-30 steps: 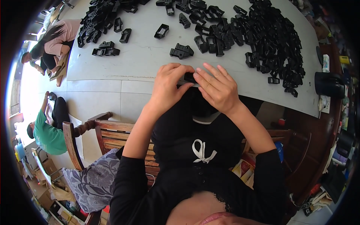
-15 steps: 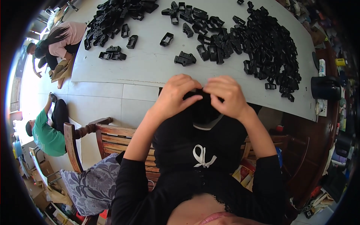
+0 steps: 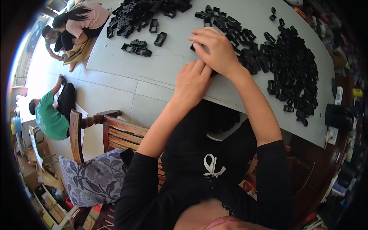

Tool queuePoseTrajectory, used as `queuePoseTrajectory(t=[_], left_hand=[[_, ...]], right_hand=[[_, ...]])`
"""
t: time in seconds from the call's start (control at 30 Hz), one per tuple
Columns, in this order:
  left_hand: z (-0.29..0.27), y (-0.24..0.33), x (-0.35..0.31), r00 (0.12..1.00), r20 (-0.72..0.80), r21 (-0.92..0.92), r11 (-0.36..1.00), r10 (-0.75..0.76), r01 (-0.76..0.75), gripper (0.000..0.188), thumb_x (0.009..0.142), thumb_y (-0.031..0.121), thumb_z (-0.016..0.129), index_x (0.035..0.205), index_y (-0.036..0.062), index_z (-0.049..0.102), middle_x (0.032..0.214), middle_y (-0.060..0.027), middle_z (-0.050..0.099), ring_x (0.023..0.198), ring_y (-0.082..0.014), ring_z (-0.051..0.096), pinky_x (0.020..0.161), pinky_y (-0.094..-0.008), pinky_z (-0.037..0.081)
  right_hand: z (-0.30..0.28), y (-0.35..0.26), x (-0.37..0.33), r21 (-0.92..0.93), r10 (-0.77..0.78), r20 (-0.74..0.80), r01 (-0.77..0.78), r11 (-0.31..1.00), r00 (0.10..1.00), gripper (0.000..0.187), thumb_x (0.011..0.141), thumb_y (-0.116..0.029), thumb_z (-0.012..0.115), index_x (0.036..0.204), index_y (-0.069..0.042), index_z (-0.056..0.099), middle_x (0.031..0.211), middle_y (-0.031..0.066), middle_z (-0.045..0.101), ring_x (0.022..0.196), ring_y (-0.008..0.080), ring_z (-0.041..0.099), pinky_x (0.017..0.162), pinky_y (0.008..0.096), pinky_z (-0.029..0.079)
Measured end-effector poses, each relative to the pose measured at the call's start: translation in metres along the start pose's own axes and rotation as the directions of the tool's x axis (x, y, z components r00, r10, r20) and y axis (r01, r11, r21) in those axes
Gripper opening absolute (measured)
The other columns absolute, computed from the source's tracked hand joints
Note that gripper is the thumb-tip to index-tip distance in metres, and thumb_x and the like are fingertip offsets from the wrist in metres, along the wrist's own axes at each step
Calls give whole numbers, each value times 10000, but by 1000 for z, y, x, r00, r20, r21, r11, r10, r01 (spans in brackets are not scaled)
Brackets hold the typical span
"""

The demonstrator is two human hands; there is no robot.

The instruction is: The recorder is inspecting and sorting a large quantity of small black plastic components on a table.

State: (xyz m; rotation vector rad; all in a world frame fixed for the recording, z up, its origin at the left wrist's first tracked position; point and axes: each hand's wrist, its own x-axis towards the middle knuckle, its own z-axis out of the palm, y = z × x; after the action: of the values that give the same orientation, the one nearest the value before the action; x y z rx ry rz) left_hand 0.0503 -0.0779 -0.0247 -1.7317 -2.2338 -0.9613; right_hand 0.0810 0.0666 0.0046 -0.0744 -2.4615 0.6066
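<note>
Over the near part of the table, my right hand [image 3: 216, 50] curves its fingers and thumb around a small black plastic frame-shaped part [image 3: 193, 46], mostly hidden by the hand. Just below it, at the table's front edge, my left hand [image 3: 191, 82] has its fingers bent and close together. Black shows beside its fingertips, but what they hold is hidden. To the right lies a big heap of similar black plastic parts [image 3: 295, 65], with looser ones trailing toward my right hand. A few pieces joined together [image 3: 137, 48] lie to the left.
Another pile of black parts [image 3: 134, 15] covers the far left of the grey table [image 3: 115, 61]. A wooden chair [image 3: 124, 130] with a patterned cushion [image 3: 94, 176] is at my left. Other people, one in a green shirt [image 3: 53, 115], are low beyond the table.
Both hands have moved from above my lap, forward to the table. The right hand has reached farther, onto a loose black part. The view has shifted.
</note>
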Motion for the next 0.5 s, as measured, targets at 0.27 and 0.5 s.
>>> queuePoseTrajectory(t=[0.27, 0.5], left_hand=[[-14, -22, -20, 1000, -18, -115, 993, 11, -13, 279, 678, 47, 719, 899, 73, 550, 877, -77, 524, 800, -261, 554, 690, -375, 475], [-20, -37, -6, 992, -62, -137, 985, -112, 102, 330, 720, 55, 716, 1013, 59, 565, 880, -87, 541, 823, -273, 580, 689, -393, 485]], right_hand=[[33, 3, 16, -23, 39, 196, -35, 999, 980, 247, 861, -174, 622, 1079, -84, 697, 1215, 127, 628, 1194, 293, 535, 1009, 404, 411], [-1, 30, -23, -489, 48, 226, 70, 869, 973, 312, 880, -249, 630, 1171, -138, 655, 1286, 79, 588, 1282, 254, 467, 1074, 516, 313]])
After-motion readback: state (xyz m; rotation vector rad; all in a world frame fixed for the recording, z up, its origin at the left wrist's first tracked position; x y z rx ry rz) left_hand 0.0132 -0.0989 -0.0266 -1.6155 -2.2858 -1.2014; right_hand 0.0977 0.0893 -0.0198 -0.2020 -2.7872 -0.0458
